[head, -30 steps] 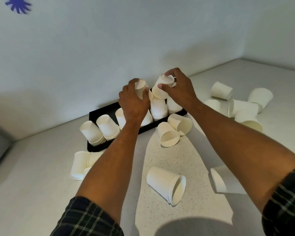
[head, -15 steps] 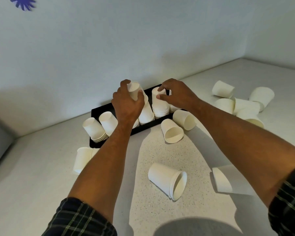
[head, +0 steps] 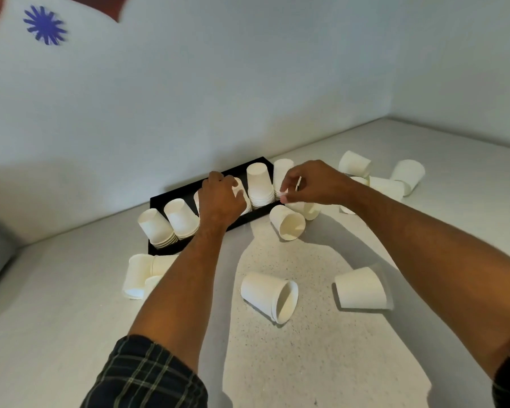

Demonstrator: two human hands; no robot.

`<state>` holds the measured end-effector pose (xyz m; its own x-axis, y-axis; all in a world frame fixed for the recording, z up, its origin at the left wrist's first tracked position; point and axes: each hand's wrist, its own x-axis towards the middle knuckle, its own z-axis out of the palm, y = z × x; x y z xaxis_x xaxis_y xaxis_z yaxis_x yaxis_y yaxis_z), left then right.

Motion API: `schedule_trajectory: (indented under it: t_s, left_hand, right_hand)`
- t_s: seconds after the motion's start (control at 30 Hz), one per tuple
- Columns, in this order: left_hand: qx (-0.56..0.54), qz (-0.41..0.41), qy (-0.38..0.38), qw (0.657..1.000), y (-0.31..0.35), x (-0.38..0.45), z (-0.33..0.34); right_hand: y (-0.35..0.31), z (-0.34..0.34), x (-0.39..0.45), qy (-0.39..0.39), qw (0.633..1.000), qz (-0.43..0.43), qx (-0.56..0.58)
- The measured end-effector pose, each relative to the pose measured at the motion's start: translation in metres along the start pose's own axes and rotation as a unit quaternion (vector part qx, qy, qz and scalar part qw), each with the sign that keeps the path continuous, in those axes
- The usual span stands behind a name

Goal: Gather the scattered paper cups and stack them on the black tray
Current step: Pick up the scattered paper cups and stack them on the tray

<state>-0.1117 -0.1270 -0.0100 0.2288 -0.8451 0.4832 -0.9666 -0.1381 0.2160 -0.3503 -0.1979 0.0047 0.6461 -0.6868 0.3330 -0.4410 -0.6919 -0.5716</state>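
- Since half a second ago, our left hand [head: 221,198] has pressed its cup [head: 238,184] down onto a stack on the tray [head: 171,195]; our right hand [head: 315,184] has drawn back off the next stack and hangs just beside it.
- Our left hand grips that cup from above, fingers curled round it.
- Our right hand's fingers are curled; we cannot tell whether they pinch anything.
- Between our hands stands an upside-down stack [head: 259,185]; another [head: 281,175] rises behind the right fingers; two more [head: 156,228] [head: 182,217] stand left of our left hand.
- Loose cups lie on the counter [head: 306,363]: one [head: 287,222] below our right hand, one [head: 270,295] between our forearms, one [head: 359,288] under our right forearm, a few [head: 140,275] left of our left forearm, a cluster [head: 395,178] beyond our right wrist.
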Motion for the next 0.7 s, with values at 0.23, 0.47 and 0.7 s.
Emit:
schedule_trajectory:
  t_s: [0.23,0.47,0.7]
  left_hand:
    - [0.019,0.094,-0.262,0.96,0.025,-0.036,-0.019]
    - [-0.147,-0.338,-0.52,0.77,0.044,-0.088,-0.044]
    - [-0.145,-0.312,-0.511,0.788,0.058,-0.112,-0.019]
  right_hand:
    - [-0.017,-0.016,-0.03,-0.327,0.933,0.097,-0.114]
    - [-0.044,-0.012,-0.063,-0.463,0.822,0.232,-0.235]
    - [-0.051,0.006,-0.088,-0.493,0.797,0.219,-0.272]
